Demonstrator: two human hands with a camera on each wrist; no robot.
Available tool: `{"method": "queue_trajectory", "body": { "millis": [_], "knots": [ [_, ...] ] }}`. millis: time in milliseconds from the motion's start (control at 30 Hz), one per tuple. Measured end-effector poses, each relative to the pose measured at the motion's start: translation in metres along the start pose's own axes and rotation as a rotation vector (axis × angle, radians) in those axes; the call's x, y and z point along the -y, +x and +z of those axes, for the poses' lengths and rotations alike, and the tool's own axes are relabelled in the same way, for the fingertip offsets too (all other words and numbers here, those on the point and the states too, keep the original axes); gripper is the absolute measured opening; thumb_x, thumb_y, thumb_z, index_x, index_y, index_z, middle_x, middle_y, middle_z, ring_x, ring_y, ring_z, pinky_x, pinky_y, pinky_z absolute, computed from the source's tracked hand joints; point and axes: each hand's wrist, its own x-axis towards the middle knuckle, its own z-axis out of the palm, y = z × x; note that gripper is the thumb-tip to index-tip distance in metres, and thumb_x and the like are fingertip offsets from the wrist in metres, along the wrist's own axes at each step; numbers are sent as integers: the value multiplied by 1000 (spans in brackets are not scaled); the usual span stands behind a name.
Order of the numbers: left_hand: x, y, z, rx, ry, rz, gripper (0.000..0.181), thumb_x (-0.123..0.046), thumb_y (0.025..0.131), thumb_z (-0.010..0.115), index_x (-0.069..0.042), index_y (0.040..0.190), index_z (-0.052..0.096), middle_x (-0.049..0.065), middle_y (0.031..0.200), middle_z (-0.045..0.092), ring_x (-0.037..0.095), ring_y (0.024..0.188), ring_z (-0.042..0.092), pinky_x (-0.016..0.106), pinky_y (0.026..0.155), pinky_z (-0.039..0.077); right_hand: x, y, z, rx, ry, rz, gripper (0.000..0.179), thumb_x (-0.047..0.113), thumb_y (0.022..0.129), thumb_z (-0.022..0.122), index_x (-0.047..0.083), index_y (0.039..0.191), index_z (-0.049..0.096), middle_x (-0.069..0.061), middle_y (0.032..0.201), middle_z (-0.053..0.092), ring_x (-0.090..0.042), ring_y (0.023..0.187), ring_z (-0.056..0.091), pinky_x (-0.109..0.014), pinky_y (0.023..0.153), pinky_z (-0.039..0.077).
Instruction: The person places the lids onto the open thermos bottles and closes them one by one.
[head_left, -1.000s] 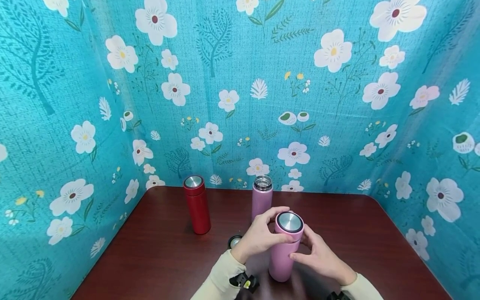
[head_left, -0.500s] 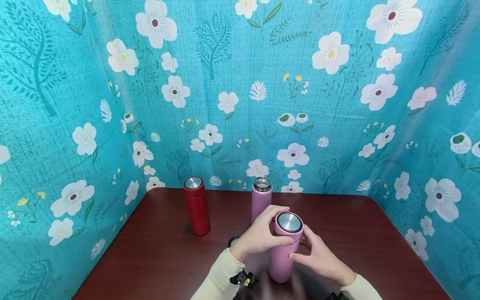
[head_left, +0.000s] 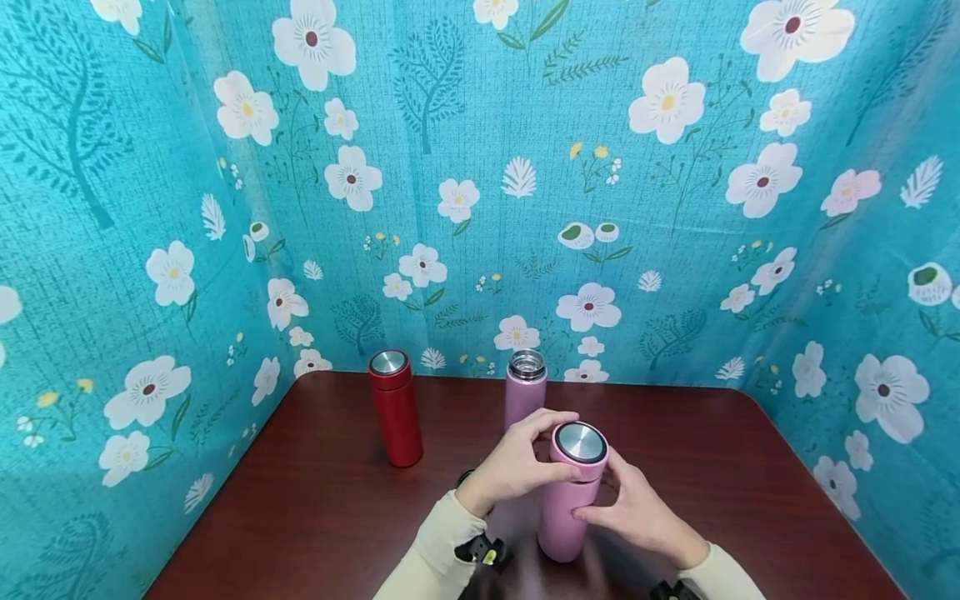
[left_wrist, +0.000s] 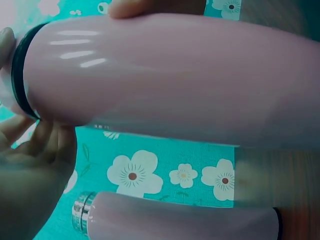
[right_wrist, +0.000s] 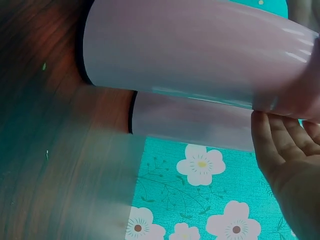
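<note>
A pink thermos flask [head_left: 564, 521] stands upright at the near right of the table, its lid [head_left: 580, 446] with a brushed silver top in place. My left hand [head_left: 517, 465] grips that lid, thumb in front and fingers behind. Lower down, my right hand [head_left: 637, 508] holds the upper body from the right, its thumb across the front. In the left wrist view a dark ring [left_wrist: 21, 70] shows between lid and body. Behind stands a second, lilac thermos flask [head_left: 525, 400] without a lid, its steel mouth bare and its lower part hidden by my left hand.
A red thermos flask [head_left: 397, 417] with its lid on stands at the back left. A small round dark-rimmed piece [head_left: 466, 477] lies mostly hidden behind my left wrist. A blue flowered curtain [head_left: 480, 208] encloses the back and sides of the dark wooden table [head_left: 315, 500].
My left hand and wrist have shifted slightly left, covering more of the round piece on the table. Both hands keep their hold on the pink flask, which stays in place.
</note>
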Motion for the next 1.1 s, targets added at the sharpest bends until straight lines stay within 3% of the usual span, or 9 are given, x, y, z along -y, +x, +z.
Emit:
{"method": "queue_trajectory", "body": {
  "millis": [100,233,567,833,1100],
  "knots": [
    [1,1,-3,59,-93,-13,60,-12,81,74,-12,136,49,-2,119,59,8,104,57,27,86,48,2,0,-1,19,21,8,82,13,74,82,17,142,36,-8,131,51,-16,112,56,-25,90,46],
    [2,-1,-6,103,-150,-14,60,-10,84,70,-9,138,45,0,121,59,9,105,57,28,86,49,2,0,-1,34,42,24,82,10,76,80,18,143,34,-9,133,50,-17,114,55,-26,91,45],
    [-6,-2,-3,5,94,-1,73,-27,72,83,-15,135,49,-7,116,56,5,99,54,23,80,48,3,1,-1,33,36,27,83,11,76,80,18,144,33,-9,134,49,-15,117,53,-25,91,45],
    [-4,0,-4,-2,63,-38,73,-27,70,85,-17,134,51,-10,114,61,4,96,57,25,78,50,3,2,-2,19,27,43,84,14,75,81,20,143,34,-7,134,49,-15,117,53,-25,91,45],
    [3,1,-5,49,43,-16,71,-22,74,82,-16,136,48,-7,117,60,5,100,56,26,83,49,4,3,-1,36,22,8,85,13,76,80,18,145,31,-9,135,48,-15,118,52,-25,92,44]
  ]
}}
